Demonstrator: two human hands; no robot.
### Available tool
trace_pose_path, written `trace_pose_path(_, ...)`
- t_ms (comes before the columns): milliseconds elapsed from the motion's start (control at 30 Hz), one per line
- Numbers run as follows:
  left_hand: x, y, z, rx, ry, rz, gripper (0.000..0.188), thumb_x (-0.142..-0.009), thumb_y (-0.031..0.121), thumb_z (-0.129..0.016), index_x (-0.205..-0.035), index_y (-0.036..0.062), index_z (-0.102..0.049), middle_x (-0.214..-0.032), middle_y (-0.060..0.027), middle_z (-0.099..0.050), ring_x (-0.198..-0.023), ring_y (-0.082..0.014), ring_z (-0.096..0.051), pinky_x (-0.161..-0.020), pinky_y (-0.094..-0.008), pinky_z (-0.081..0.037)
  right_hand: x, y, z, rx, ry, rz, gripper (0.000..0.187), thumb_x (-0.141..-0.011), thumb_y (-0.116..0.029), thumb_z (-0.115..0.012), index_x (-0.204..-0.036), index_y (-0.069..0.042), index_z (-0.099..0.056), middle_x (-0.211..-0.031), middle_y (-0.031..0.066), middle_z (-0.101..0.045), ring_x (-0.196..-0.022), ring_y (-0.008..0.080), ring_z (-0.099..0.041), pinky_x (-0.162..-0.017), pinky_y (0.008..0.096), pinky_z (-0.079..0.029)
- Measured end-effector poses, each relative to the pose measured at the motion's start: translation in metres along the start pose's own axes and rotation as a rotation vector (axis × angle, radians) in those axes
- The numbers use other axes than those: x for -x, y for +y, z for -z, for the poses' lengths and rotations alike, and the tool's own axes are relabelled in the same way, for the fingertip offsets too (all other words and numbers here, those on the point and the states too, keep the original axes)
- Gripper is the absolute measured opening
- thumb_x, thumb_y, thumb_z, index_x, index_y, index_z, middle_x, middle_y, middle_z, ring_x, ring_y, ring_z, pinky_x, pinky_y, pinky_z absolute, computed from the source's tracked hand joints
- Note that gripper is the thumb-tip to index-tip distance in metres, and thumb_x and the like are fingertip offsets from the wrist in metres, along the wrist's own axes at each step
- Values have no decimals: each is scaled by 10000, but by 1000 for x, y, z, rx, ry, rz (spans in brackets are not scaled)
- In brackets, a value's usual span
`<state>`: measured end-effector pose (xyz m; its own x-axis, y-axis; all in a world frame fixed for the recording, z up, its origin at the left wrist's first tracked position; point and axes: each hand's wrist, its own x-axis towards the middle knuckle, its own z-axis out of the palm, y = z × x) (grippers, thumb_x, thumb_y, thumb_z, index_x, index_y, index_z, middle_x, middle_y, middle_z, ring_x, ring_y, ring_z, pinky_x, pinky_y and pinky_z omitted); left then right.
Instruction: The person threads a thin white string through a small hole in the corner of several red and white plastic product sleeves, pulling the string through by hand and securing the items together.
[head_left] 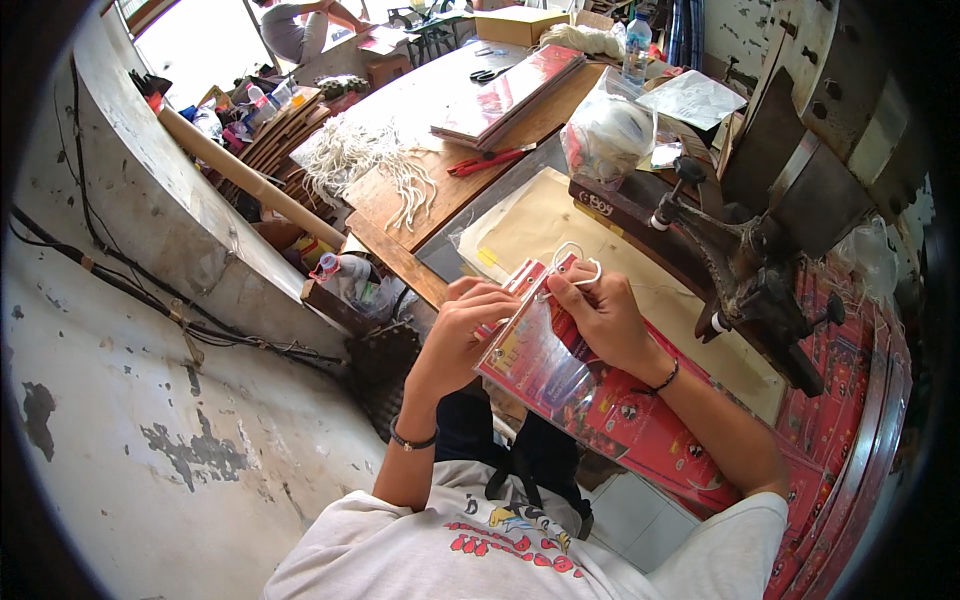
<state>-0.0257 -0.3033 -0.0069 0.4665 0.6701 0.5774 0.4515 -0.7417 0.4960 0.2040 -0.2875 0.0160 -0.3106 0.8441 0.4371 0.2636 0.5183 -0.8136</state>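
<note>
Here, both of your hands work at the top edge of one red printed paper bag [580, 390], which lies flat across your lap and slants toward your right. Your left hand [470, 325] is curled narrow, its fingertips pinching the bag's upper left corner. Your right hand [600, 310] is likewise closed, pinching the bag's rim, where one white cord loop [580, 262] rises just above your fingers. Each wrist carries one dark bracelet.

On the workbench [400, 190] ahead lie:
- one loose bundle of white cords [370, 160], spread near the bench's left edge;
- one stack of flat red bags [510, 95], rectangular, toward the far middle;
- one pair of red-handled pliers [487, 160], just in front of that stack;
- one pair of black scissors [490, 74], beyond the stack;
- one clear plastic bag of white material [608, 135], bulging, to the right;
- one clear water bottle [636, 48] with a pale label, at the far right;
- one cardboard box [520, 25], tan, at the far end.

One large cream paper sheet [560, 225] lies just beyond your hands. One dark iron press [750, 270] stands at your right, with further red bags stacked [850, 420] beside it. One long cardboard tube [250, 180] leans along the concrete ledge on your left. One other person [295, 25] sits well apart, at the far end.
</note>
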Motion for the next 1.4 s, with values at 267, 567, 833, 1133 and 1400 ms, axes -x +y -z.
trace_pose_path(267, -6, 16, 6, 254, 127, 258, 132, -857, 30, -747, -967, -39, -723, -862, -123, -713, -790, -211, -672, -743, -303, -517, 1, 1, 0, 21, 3, -10, 260, -990, -182, -629, -871, 32, -718, -780, 176, -674, -714, 296, -651, -700, 383, -493)
trace_pose_path(567, 17, 0, 36, 182, 91, 330, 84, -891, 32, -727, -929, -43, -722, -835, -112, -711, -739, -161, -651, -694, -297, -510, 1, 0, 0, 76, -43, 28, 245, -988, -188, -633, -886, 13, -729, -779, 170, -680, -725, 310, -655, -706, 394, -497)
trace_pose_path(833, 46, -22, 57, 253, 130, 478, 97, -906, 43, -726, -932, -48, -709, -784, -74, -687, -713, -102, -601, -671, -254, -483, 1, -1, 1, 65, -37, -7, 231, -987, -182, -635, -906, 6, -740, -806, 164, -686, -754, 292, -657, -714, 385, -497)
trace_pose_path(1133, 86, -52, 100, -79, 455, 675, 141, -958, 115, -689, -961, -20, -729, -770, -23, -693, -710, -83, -614, -682, -249, -492, 0, -1, -2, 21, -44, -50, 243, -994, -187, -630, -921, 20, -734, -800, 156, -677, -729, 262, -643, -702, 370, -489)
trace_pose_path(1400, 9, 10, 21, 89, 138, 175, 380, -812, 35, -755, -1191, 47, -718, -1152, -132, -711, -1080, -303, -655, -1007, -392, -451, 1, 7, 2, 28, -44, -29, 263, -999, -207, -635, -921, 31, -717, -788, 147, -664, -711, 247, -619, -695, 362, -479)
